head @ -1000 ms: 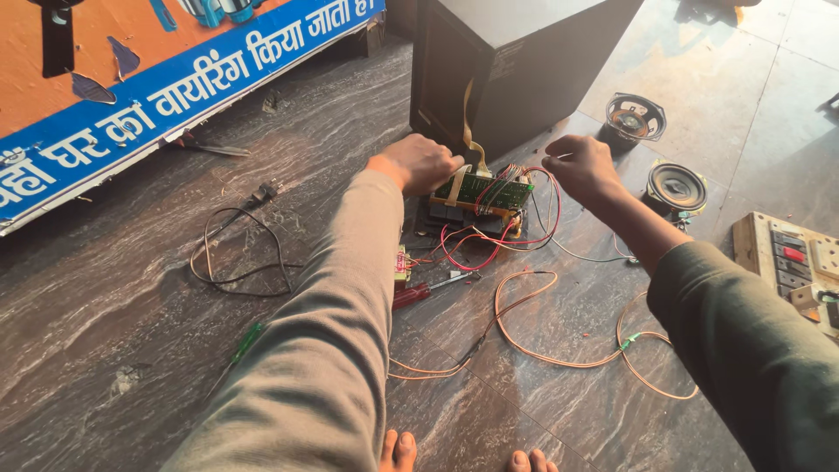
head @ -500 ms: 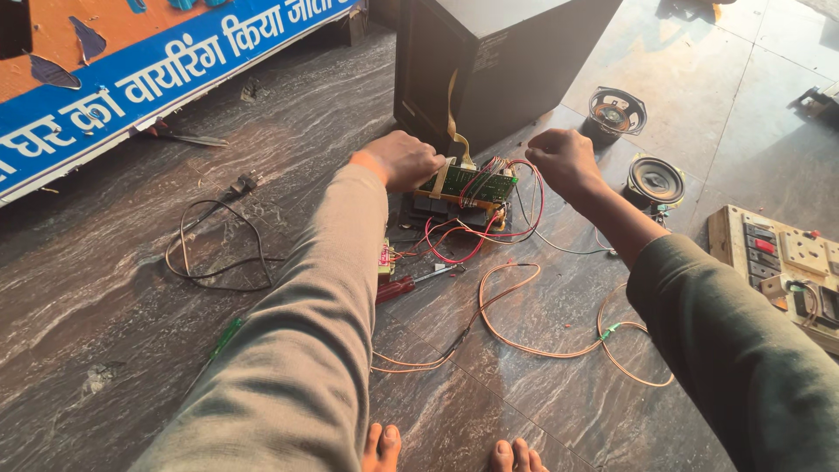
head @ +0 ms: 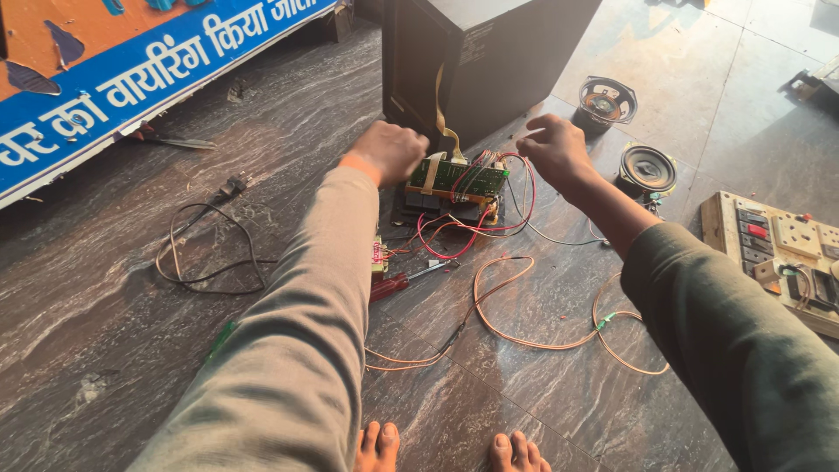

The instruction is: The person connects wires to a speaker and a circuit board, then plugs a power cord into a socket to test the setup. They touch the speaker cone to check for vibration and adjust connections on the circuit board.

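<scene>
Green and studded with parts, a circuit board (head: 458, 177) sat on the dark streaked stone floor (head: 114, 350), just in front of a black speaker cabinet (head: 476, 57) at the far middle of the scene. A pale flat ribbon cable (head: 443, 114) ran from the cabinet's front down to the board. The left hand (head: 391, 150) was curled into a closed fist at the board's left end, touching or nearly touching it; what its grip enclosed could not be told. The right hand (head: 552, 150) hovered just right of the board with fingers bent closed, close to the red wires (head: 476, 229) that looped out from the board; whether it pinched one of them could not be told.

Near the board, copper-coloured wires (head: 537, 336) trailed across the floor toward the person's bare toes (head: 377, 444). A red-handled screwdriver (head: 402, 281) lay beside the left sleeve. A black cord with a plug (head: 210, 249) coiled to the left. Two round loose speakers (head: 648, 168) rested to the right of the cabinet, and a wooden switchboard (head: 773, 245) lay at the right edge. A blue and orange signboard (head: 105, 79) stretched along the far left.
</scene>
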`<action>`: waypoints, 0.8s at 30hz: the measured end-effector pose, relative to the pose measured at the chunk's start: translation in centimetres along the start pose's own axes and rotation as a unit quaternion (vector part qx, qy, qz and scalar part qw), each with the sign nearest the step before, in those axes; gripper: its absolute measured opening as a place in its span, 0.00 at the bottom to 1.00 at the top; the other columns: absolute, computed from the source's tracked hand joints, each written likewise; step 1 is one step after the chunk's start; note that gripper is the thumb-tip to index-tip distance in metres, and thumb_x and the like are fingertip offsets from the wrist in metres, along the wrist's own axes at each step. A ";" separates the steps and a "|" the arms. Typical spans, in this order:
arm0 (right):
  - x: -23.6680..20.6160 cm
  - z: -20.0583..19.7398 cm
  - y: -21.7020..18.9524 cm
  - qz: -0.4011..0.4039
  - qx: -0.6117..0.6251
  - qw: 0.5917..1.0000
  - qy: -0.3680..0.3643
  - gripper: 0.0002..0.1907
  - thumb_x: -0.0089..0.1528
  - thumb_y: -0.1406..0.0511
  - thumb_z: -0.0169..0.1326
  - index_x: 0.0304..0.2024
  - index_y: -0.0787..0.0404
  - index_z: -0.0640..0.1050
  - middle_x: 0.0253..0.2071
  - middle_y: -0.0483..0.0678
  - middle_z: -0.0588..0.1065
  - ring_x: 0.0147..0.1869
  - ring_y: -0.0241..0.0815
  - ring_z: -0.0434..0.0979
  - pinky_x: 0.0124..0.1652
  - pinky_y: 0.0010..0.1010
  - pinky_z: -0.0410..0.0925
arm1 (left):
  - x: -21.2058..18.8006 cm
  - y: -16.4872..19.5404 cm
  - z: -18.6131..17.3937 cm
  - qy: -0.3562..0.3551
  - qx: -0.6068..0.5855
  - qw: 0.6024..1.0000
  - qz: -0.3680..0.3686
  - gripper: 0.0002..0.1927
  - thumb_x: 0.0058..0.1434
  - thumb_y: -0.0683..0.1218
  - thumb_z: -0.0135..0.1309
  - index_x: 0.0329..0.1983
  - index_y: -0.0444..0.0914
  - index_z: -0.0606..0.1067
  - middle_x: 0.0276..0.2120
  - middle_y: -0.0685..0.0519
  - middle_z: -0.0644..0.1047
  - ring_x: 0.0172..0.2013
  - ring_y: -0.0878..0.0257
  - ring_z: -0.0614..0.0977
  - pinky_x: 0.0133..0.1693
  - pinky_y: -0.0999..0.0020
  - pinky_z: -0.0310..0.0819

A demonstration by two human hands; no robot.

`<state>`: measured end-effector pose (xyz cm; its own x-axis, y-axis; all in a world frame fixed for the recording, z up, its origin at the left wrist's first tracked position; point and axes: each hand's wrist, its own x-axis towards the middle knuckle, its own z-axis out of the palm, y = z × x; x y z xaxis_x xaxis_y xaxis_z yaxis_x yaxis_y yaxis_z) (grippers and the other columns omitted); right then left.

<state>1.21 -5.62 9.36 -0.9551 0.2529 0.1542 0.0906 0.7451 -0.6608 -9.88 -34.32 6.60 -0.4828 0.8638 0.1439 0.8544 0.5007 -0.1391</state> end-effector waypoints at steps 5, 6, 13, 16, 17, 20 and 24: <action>0.2 0.5 -0.9 0.038 0.063 0.997 -0.011 0.25 0.60 0.66 0.58 0.58 0.72 0.73 0.46 0.59 0.81 0.47 0.44 0.85 0.47 0.30 0.75 | 0.3 -0.6 1.5 0.019 -0.031 0.994 -0.105 0.11 0.67 0.47 0.51 0.35 0.40 0.81 0.29 0.45 0.83 0.34 0.50 0.87 0.39 0.54 0.81; 0.3 0.6 -1.1 0.043 0.082 0.996 -0.011 0.25 0.60 0.67 0.58 0.57 0.72 0.73 0.46 0.59 0.81 0.47 0.44 0.85 0.46 0.31 0.76 | 0.3 -0.8 1.6 0.034 -0.042 0.992 -0.112 0.11 0.68 0.48 0.51 0.35 0.40 0.81 0.29 0.45 0.83 0.34 0.49 0.86 0.39 0.54 0.81; 0.6 1.3 -2.2 0.062 0.199 0.978 -0.030 0.20 0.60 0.68 0.58 0.54 0.73 0.76 0.46 0.59 0.81 0.45 0.42 0.85 0.45 0.28 0.78 | 1.0 -0.4 1.0 0.092 -0.085 0.983 -0.133 0.14 0.69 0.52 0.51 0.38 0.39 0.81 0.30 0.43 0.83 0.35 0.46 0.86 0.39 0.51 0.80; 1.0 1.6 -2.4 0.071 0.218 0.973 -0.031 0.20 0.61 0.68 0.59 0.53 0.73 0.76 0.45 0.59 0.81 0.45 0.42 0.85 0.43 0.29 0.78 | 1.0 -0.2 0.9 0.085 -0.097 0.982 -0.139 0.13 0.69 0.52 0.51 0.38 0.39 0.80 0.30 0.43 0.83 0.36 0.46 0.85 0.40 0.50 0.79; 1.0 1.6 -2.5 0.071 0.224 0.971 -0.035 0.20 0.61 0.68 0.58 0.53 0.73 0.76 0.45 0.59 0.81 0.45 0.42 0.85 0.43 0.29 0.78 | 1.1 -0.1 0.8 0.079 -0.105 0.981 -0.143 0.13 0.69 0.52 0.51 0.38 0.39 0.80 0.31 0.43 0.83 0.36 0.46 0.85 0.40 0.49 0.79; 1.3 1.5 -2.3 0.073 0.242 0.967 -0.045 0.20 0.62 0.68 0.57 0.54 0.73 0.76 0.46 0.58 0.80 0.46 0.43 0.85 0.44 0.28 0.78 | 1.9 0.4 0.4 0.082 -0.143 0.965 -0.204 0.15 0.70 0.53 0.51 0.38 0.39 0.81 0.32 0.41 0.82 0.36 0.45 0.85 0.41 0.50 0.80; 1.6 1.2 -1.7 0.073 0.273 0.958 -0.054 0.20 0.63 0.68 0.56 0.54 0.75 0.76 0.46 0.59 0.80 0.48 0.45 0.85 0.46 0.29 0.77 | 3.9 1.3 -0.9 0.171 -0.286 0.904 -0.267 0.15 0.64 0.55 0.55 0.36 0.40 0.83 0.31 0.44 0.83 0.36 0.47 0.86 0.41 0.53 0.80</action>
<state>-0.79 -7.27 9.83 -0.9699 0.2419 -0.0269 0.0928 0.2651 -0.9598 -10.44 -30.38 7.90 -0.8521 0.3903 0.3487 0.5233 0.6464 0.5552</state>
